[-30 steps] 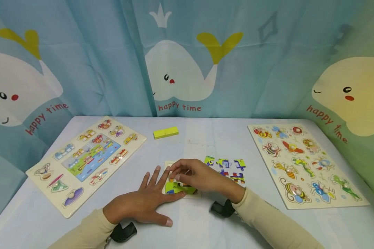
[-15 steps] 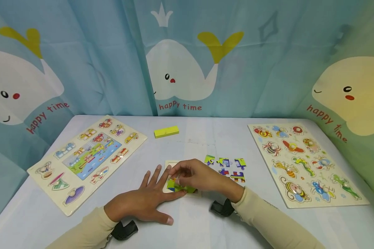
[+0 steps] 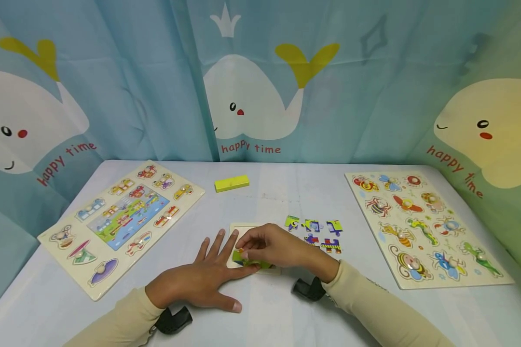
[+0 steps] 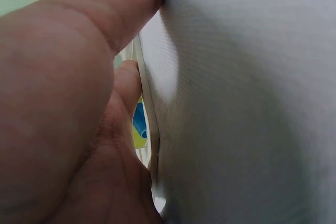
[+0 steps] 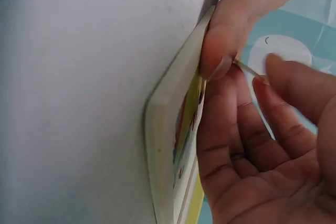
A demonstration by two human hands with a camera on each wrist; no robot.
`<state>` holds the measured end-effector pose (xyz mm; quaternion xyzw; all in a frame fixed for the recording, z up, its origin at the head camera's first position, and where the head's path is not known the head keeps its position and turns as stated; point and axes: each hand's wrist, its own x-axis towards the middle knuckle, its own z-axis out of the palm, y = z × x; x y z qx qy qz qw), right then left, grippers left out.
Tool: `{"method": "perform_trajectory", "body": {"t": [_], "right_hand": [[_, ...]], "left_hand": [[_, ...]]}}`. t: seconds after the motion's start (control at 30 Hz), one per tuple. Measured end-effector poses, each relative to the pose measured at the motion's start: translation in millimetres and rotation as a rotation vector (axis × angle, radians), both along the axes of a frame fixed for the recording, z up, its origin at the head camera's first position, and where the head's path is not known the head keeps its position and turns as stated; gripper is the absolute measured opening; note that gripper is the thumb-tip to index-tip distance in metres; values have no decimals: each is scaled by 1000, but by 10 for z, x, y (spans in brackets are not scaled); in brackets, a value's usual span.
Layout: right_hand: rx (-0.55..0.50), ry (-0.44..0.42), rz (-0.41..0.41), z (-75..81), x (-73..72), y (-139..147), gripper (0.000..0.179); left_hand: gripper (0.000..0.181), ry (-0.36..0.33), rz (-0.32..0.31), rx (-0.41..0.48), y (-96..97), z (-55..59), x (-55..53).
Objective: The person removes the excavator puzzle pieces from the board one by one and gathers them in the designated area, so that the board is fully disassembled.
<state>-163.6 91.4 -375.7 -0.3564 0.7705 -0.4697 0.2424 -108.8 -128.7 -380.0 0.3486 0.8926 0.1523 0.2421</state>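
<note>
My left hand [image 3: 195,286] lies with fingers spread, its fingertips at the left and front edges of a small wooden jigsaw tray [image 3: 243,225]. Thumb and fingers of my right hand [image 3: 275,246] pinch a thin puzzle piece [image 5: 251,71], seen edge-on in the right wrist view and tilted above the tray. Its picture is mostly hidden by the fingers. Green fitted pieces [image 3: 238,257] show at the front of the tray, partly covered by both hands. Loose puzzle pieces [image 3: 311,226], green and purple, are laid out to the right of the tray.
A vehicle peg puzzle board [image 3: 128,221] lies at the left and an insect peg puzzle board [image 3: 425,231] at the right. Farther back is a yellow-green block [image 3: 232,183]. A whale-print curtain [image 3: 252,96] hangs behind the white-covered table [image 3: 269,313].
My right fingers have moved slightly over the tray, still pinching the piece, and less of the green fitted pieces shows. My left hand stays at the tray's edge; the loose pieces have not moved.
</note>
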Motion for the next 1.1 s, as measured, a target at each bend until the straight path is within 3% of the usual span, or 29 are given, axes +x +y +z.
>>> {"method": "perform_trajectory", "body": {"t": [0.37,0.67,0.83,1.1], "right_hand": [[24,64,-56,6,-13,-7,11],[16,152,-202,198,-62,168,18],[-8,128,-194,197,-86,219,19],[56,108,-220,119,-68,302,18]], "left_hand": [[75,-11,7,-1,6,1,-13],[75,-28,24,-7,0,-4,-13],[75,-38,28,-5,0,-2,-15],[74,-30,18,4,9,5,-9]]}}
